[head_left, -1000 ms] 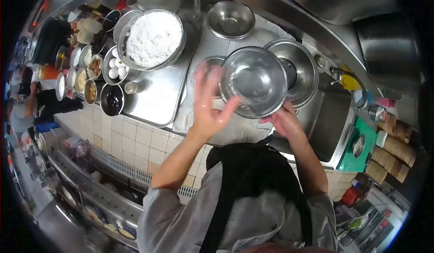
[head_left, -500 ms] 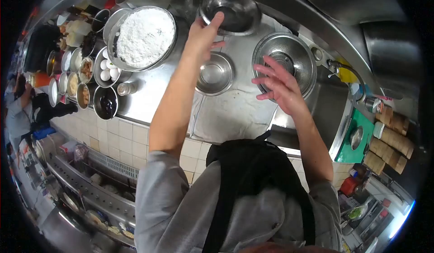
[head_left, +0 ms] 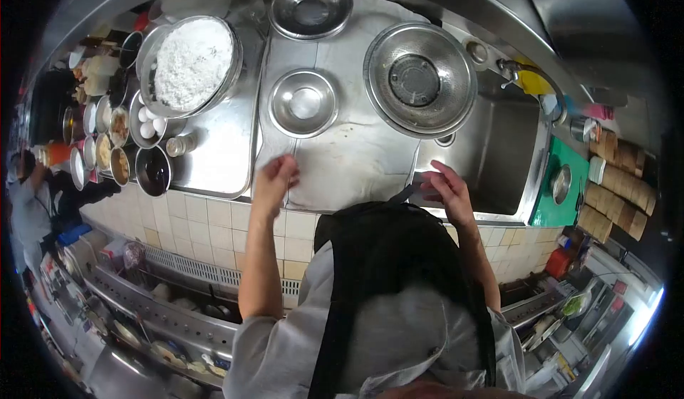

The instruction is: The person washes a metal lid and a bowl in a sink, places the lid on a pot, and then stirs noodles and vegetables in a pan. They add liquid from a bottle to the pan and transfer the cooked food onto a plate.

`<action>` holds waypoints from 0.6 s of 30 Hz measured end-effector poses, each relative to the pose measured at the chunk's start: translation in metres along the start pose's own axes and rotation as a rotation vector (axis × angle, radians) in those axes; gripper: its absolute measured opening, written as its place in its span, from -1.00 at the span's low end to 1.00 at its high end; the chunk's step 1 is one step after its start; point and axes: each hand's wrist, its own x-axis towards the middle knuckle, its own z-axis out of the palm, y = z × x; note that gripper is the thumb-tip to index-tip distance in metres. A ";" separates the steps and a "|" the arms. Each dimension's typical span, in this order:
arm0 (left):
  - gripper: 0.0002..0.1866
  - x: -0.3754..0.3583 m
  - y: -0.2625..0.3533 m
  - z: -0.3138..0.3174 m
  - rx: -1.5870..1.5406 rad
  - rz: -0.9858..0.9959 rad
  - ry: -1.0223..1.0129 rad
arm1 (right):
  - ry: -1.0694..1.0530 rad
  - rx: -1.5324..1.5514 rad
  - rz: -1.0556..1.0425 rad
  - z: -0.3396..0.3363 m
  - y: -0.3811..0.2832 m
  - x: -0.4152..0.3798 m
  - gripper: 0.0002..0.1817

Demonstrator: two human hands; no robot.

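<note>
My left hand (head_left: pixel 276 182) hangs over the near left edge of a pale cloth (head_left: pixel 349 164), fingers loosely bent and slightly blurred, with nothing visible in them. On the right, my right hand (head_left: pixel 447 191) is open and bare by the sink's front edge, next to a dark apron strap (head_left: pixel 405 194). A small steel bowl (head_left: pixel 304 103) sits on the cloth beyond my left hand. Farther back stands another steel bowl (head_left: pixel 311 7). A steel colander (head_left: pixel 420 78), apparently nested in a wider bowl, stands at the cloth's right side, partly over the sink.
At left, a wide bowl of white powder (head_left: pixel 194 64) stands near a bowl of eggs (head_left: pixel 147 123), a small jar (head_left: pixel 181 144) and a pot of dark liquid (head_left: pixel 154 171). The sink (head_left: pixel 502 149) has a faucet (head_left: pixel 509 71). A green board (head_left: pixel 552 199) lies farther right. Another person (head_left: pixel 32 199) stands far left.
Both hands have drawn back toward my body, the left one away from the far steel bowl and the right one away from the colander. My view has shifted slightly.
</note>
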 end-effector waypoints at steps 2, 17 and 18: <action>-0.42 -0.018 -0.025 0.009 -0.046 -0.066 -0.017 | 0.115 0.107 0.037 -0.004 -0.003 0.007 -0.43; -0.40 -0.171 -0.161 -0.022 -0.158 0.042 0.572 | -0.218 0.388 -0.202 -0.014 -0.058 0.161 -0.57; -0.39 -0.185 -0.187 -0.021 -0.233 0.072 0.729 | -0.263 0.335 -0.140 -0.018 -0.049 0.160 -0.51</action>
